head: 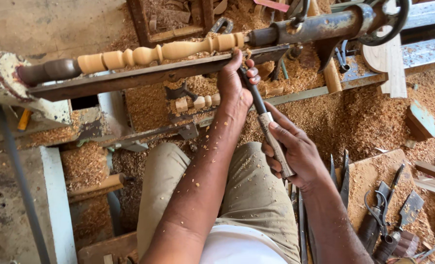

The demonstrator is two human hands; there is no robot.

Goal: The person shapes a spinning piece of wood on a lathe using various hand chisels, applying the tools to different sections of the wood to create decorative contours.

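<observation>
Chisel [262, 113] is gripped by both hands: left hand [236, 83] fingers wrap its shaft, right hand [295, 151] fingers clamp its handle.

Pale sawdust and wood shavings [354, 117] blanketed the workshop floor under bright daylight. A bare grey concrete floor patch [46, 24] showed at upper left. A whitish concrete block [56, 195] stood at left, and a shavings-strewn wooden board [373, 176] lay at right.

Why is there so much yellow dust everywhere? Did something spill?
It is sawdust, heaped over the bench and floor around the lathe, not a spill from a container. The left hand and right hand hold a chisel by the turned wooden spindle. Nothing looks broken.
</observation>
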